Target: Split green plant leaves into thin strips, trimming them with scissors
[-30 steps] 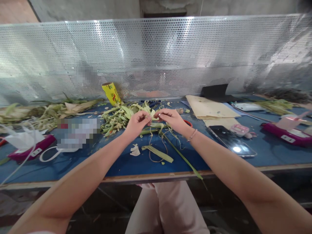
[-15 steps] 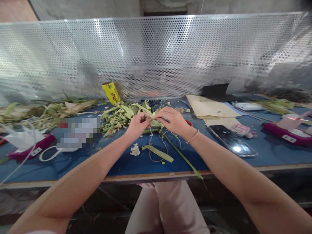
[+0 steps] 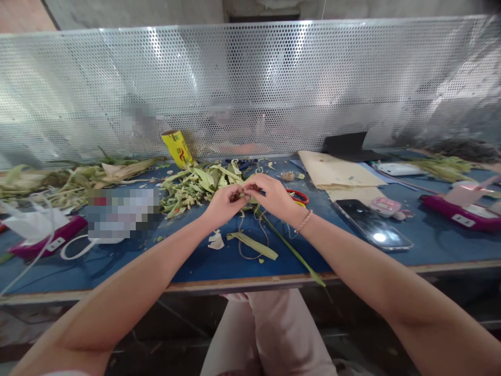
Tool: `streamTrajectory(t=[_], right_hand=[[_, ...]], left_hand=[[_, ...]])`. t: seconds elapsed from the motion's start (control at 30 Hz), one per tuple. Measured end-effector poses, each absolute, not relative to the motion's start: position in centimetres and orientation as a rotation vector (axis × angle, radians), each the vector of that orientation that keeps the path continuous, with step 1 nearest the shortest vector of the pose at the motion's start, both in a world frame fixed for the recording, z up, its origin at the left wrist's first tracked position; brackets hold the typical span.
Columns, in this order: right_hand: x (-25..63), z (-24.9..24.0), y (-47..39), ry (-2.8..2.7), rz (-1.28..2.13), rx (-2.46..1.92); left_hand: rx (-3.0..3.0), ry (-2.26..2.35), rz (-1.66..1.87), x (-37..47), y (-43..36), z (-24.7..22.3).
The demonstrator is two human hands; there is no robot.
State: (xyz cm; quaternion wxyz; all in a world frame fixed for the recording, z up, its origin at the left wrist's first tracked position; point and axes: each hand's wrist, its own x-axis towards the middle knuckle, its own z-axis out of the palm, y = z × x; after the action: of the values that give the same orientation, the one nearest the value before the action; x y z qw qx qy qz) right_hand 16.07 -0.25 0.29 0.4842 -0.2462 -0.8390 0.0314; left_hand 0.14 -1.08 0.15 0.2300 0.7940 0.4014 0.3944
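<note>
My left hand [image 3: 224, 204] is closed in a pinch, fingertips meeting those of my right hand [image 3: 270, 195] above the table. My right hand is closed too, thumb and forefinger pressed together. Between the fingertips a small bit of green husk shows; most of it is hidden. Below the hands a thin brown twine [image 3: 240, 235] loops down onto the blue table. A flat pale green husk strip [image 3: 256, 246] and a long green stalk [image 3: 293, 251] lie nearby. Left of the hands is a heap of green husk pieces [image 3: 182, 190].
Red-handled scissors [image 3: 299, 195] lie partly behind my right hand. A phone [image 3: 371, 224], brown paper [image 3: 340, 175] and a purple power strip [image 3: 457, 214] are at right. A yellow tube [image 3: 178, 148] leans near the perforated metal screen [image 3: 250, 89]. Another purple power strip [image 3: 74, 230] is at left.
Both hands have drawn closer together, my right hand shifting slightly left and down. The pale husk between them is now mostly covered by fingers. The red scissor handle shows more.
</note>
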Motion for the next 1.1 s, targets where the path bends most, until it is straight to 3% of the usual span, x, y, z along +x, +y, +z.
streamTrajectory(t=[0.5,0.8,1.1], right_hand=[[15.2,-0.1,0.1,-1.710,0.754,-0.750],[15.6,0.3,-0.5,-1.888,0.522,-0.687],[15.6,0.7,-0.8,-1.850,0.564,-0.654]], left_hand=[[2.319,1.155,1.097,0.2,-1.7,0.4],[1.942,0.840,1.160,0.1,-1.8,0.4],[1.648,0.704,1.171,0.1,-1.5,0.4]])
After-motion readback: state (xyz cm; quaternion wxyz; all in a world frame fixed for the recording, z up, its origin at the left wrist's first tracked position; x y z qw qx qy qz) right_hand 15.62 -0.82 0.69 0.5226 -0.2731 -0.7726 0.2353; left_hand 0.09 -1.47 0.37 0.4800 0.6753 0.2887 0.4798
